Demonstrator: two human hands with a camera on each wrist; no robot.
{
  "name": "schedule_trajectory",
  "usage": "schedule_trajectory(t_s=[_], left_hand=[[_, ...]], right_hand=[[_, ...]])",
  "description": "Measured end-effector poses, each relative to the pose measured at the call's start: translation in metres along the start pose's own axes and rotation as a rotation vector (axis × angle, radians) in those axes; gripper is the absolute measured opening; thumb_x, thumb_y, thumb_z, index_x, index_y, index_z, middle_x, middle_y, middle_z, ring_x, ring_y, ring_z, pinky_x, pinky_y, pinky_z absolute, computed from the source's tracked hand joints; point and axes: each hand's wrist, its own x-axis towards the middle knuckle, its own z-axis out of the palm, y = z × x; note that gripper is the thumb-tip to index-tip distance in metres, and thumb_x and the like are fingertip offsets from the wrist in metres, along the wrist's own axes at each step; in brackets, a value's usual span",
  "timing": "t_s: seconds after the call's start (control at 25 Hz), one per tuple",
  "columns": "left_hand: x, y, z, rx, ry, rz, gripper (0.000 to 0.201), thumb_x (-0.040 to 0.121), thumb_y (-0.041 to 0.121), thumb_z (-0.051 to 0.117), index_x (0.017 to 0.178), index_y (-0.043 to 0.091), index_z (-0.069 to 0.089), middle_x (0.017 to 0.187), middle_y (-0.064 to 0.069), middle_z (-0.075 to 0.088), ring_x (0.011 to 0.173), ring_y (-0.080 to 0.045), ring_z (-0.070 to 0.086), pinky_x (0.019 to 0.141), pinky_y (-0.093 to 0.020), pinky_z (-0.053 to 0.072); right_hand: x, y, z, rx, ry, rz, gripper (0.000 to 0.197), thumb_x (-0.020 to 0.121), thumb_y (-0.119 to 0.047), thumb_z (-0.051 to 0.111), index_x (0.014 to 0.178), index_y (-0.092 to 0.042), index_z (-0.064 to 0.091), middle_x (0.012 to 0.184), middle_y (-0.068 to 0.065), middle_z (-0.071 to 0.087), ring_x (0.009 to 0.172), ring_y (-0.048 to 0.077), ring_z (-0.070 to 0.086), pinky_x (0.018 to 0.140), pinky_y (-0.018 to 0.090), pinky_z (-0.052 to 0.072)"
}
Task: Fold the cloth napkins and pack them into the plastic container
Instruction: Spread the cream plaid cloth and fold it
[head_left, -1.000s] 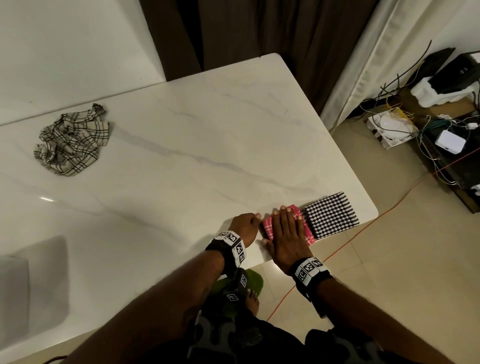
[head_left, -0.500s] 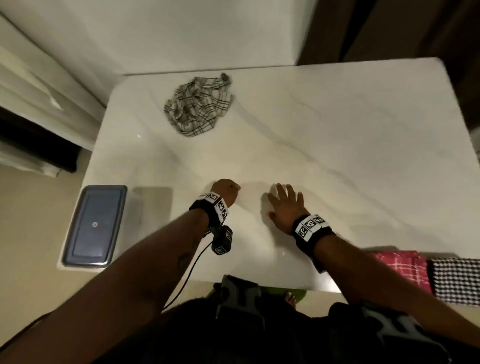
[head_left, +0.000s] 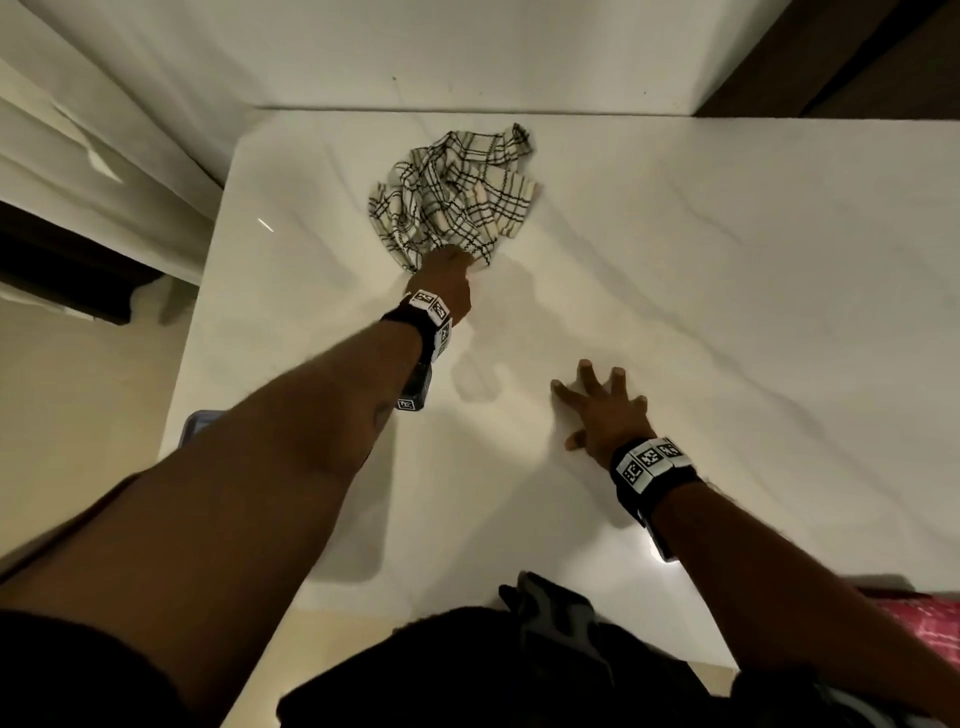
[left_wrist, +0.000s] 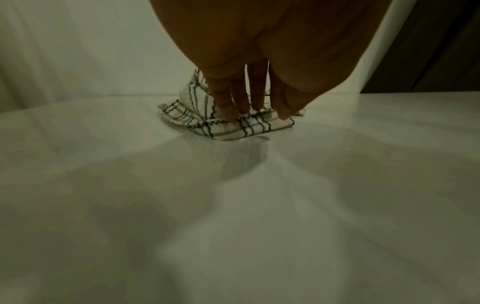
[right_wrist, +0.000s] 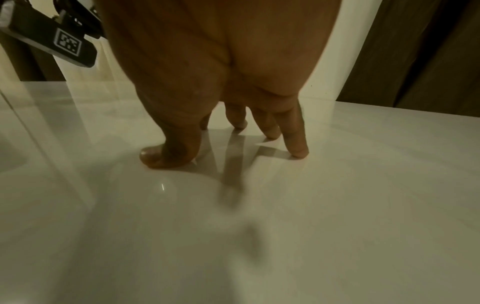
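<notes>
on the white marble table (head_left: 727, 260), left hand (head_left: 445, 283), fingers straight, presses the crumpled plaid napkin (head_left: 457, 192); right hand (head_left: 605, 415) rests splayed, empty.

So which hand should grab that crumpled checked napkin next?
Left. The left hand has its fingertips touching the checked napkin at its near edge, so it probably only needs to pinch and pull. The right hand rests spread on the table, apart from it.

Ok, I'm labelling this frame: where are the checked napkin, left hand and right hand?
checked napkin (head_left: 457, 192), head view, middle of the crumpled cloth.
left hand (head_left: 449, 280), head view, back of the hand.
right hand (head_left: 608, 415), head view, back of the hand.
</notes>
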Motion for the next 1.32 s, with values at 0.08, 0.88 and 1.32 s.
schedule_trajectory(t_s=[0.08, 0.88, 1.32], left_hand=[[0.017, -0.002, 0.001, 0.048, -0.053, 0.017, 0.049, 0.094, 0.017, 0.051, 0.142, 0.011, 0.042, 0.149, -0.012, 0.039, 0.138, -0.032, 0.032, 0.115, -0.039, 0.026], [-0.173, 0.076, -0.038, -0.094, -0.019, 0.591, 0.030, 0.095, 0.047, 0.048, 0.100, 0.022, 0.063, 0.095, 0.000, 0.070, 0.088, -0.025, 0.064, 0.070, -0.031, 0.043], [-0.101, 0.024, -0.195, 0.298, 0.227, 0.159, 0.025, 0.098, 0.037, 0.044, 0.107, 0.022, 0.062, 0.106, -0.013, 0.066, 0.099, -0.036, 0.062, 0.081, -0.041, 0.049]], right_hand=[[0.005, 0.003, 0.002, -0.001, 0.006, 0.002, 0.091, 0.084, -0.035, 0.069, 0.149, -0.050, 0.007, 0.161, -0.004, -0.014, 0.144, 0.043, -0.009, 0.106, 0.066, 0.026], [-0.118, -0.019, -0.060, 0.424, 0.579, -0.160, 0.013, 0.091, -0.029, 0.059, 0.080, -0.026, 0.055, 0.070, -0.004, 0.059, 0.073, 0.025, 0.056, 0.066, 0.031, 0.038], [-0.160, 0.085, -0.214, 0.227, 0.846, -0.059, 0.021, 0.093, -0.021, 0.058, 0.105, -0.009, 0.070, 0.106, 0.014, 0.069, 0.101, 0.034, 0.061, 0.085, 0.037, 0.047]])
